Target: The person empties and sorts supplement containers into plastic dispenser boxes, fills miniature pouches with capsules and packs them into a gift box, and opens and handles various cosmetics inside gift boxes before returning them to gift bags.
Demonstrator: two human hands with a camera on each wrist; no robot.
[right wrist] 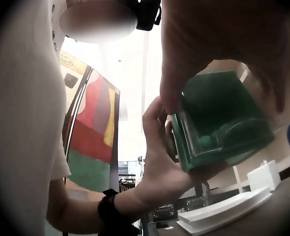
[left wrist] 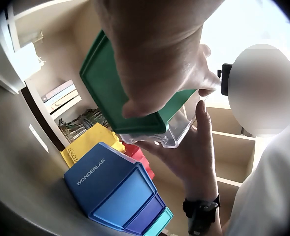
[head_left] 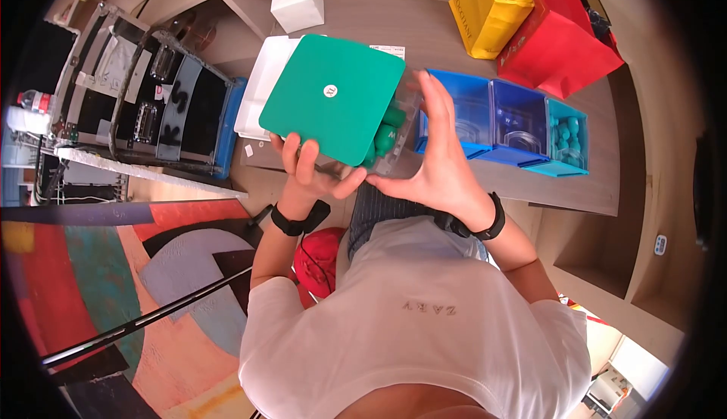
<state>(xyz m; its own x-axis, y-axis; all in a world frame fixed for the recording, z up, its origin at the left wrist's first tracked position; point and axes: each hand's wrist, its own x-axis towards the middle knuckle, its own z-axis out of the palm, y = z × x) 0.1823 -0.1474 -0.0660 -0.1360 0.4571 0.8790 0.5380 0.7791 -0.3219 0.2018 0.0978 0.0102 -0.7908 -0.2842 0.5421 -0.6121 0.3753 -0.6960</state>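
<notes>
Both hands hold a green box (head_left: 333,93) in the air above the table's near edge. Its flat green side bears a small round white label, and its clear front part shows green items (head_left: 386,140) inside. My left hand (head_left: 307,169) grips the lower left edge, fingertips over the green side. The right hand (head_left: 443,161) spans the clear part, thumb at the lower corner and fingers at the upper one. In the right wrist view the box (right wrist: 224,118) shows its clear front between both hands.
Blue bins (head_left: 462,108) and a teal bin (head_left: 564,139) with teal items stand in a row at the right. Yellow (head_left: 488,10) and red (head_left: 556,40) bags are behind them. A white tray (head_left: 261,89) and white box (head_left: 297,6) lie beyond the left hand.
</notes>
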